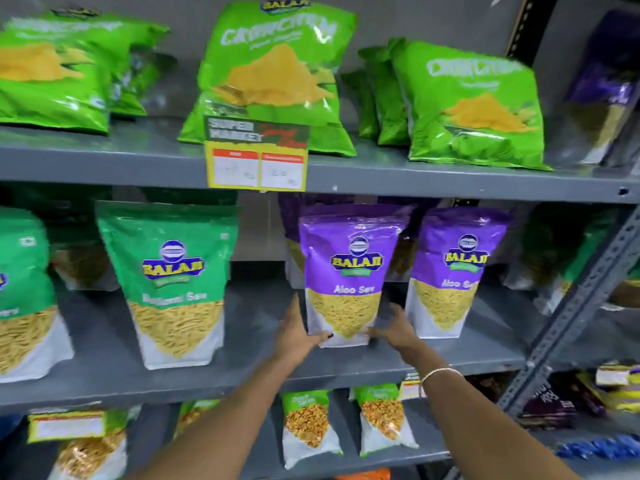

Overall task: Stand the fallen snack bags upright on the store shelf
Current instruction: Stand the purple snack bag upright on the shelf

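Observation:
A purple Aloo Sev bag stands upright on the middle grey shelf, near its front edge. My left hand presses the bag's lower left side, thumb across its bottom edge. My right hand holds the lower right corner, fingers spread along the side. A second purple Aloo Sev bag stands upright just to the right. More purple bags stand behind them, partly hidden. To the left a green Balaji sev bag stands upright, leaning slightly.
Light green Crunchem bags fill the upper shelf, with a yellow price tag hanging from its edge. Small snack bags stand on the lower shelf. A perforated metal upright bounds the shelf at right.

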`<state>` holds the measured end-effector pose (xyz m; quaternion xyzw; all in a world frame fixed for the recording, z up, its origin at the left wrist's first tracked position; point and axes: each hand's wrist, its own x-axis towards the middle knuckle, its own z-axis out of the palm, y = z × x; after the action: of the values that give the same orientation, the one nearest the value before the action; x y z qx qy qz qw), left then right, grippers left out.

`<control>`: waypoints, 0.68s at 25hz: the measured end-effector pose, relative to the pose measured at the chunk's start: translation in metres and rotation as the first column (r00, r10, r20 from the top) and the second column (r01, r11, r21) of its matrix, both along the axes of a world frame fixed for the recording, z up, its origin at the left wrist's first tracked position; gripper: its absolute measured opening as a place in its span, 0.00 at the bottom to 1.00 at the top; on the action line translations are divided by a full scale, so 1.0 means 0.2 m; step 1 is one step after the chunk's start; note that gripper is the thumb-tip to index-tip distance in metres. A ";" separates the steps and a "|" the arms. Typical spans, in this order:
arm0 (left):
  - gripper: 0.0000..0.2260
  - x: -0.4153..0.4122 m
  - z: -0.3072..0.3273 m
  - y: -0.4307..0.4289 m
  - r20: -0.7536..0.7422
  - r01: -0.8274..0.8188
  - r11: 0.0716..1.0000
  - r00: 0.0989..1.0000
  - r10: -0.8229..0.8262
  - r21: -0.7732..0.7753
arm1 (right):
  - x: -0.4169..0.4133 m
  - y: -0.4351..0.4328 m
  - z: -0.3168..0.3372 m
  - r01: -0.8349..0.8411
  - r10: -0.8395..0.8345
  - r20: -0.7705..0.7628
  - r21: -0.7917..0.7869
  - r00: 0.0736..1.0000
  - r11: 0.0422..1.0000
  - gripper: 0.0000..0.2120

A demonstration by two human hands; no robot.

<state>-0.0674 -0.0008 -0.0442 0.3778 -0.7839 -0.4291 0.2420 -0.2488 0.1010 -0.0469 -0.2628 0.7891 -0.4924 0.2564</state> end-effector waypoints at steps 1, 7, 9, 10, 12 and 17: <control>0.39 -0.08 -0.01 -0.01 -0.048 -0.053 0.992 0.997 0.058 0.112 | -0.02 -0.01 -0.01 -0.048 0.050 0.036 -0.052 0.998 0.998 0.35; 0.27 -0.22 -0.05 -0.01 -0.021 -0.237 0.950 0.969 0.247 0.203 | -0.11 -0.10 -0.15 -0.048 0.050 0.015 -0.104 0.999 0.993 0.35; 0.26 -0.17 -0.06 -0.03 -0.009 -0.232 0.953 0.971 0.238 0.197 | -0.01 -0.08 -0.09 -0.035 0.038 0.022 -0.128 0.999 0.991 0.25; 0.26 -0.13 -0.07 -0.04 -0.003 -0.227 0.955 0.973 0.232 0.192 | 0.04 -0.07 -0.05 -0.044 0.049 0.032 -0.145 0.998 0.988 0.23; 0.24 -0.09 -0.08 -0.07 0.014 -0.221 0.957 0.975 0.222 0.187 | 0.08 -0.08 -0.06 -0.054 0.063 0.052 -0.157 0.997 0.986 0.22; 0.21 -0.06 -0.06 -0.03 -0.019 -0.247 0.953 0.967 0.254 0.176 | 0.12 -0.10 -0.06 -0.034 0.051 0.081 -0.191 0.995 0.981 0.22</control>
<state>-0.0799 -0.0074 -0.0565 0.4845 -0.6844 -0.4691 0.2771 -0.2255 0.0815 -0.0589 -0.2815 0.7214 -0.5703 0.2742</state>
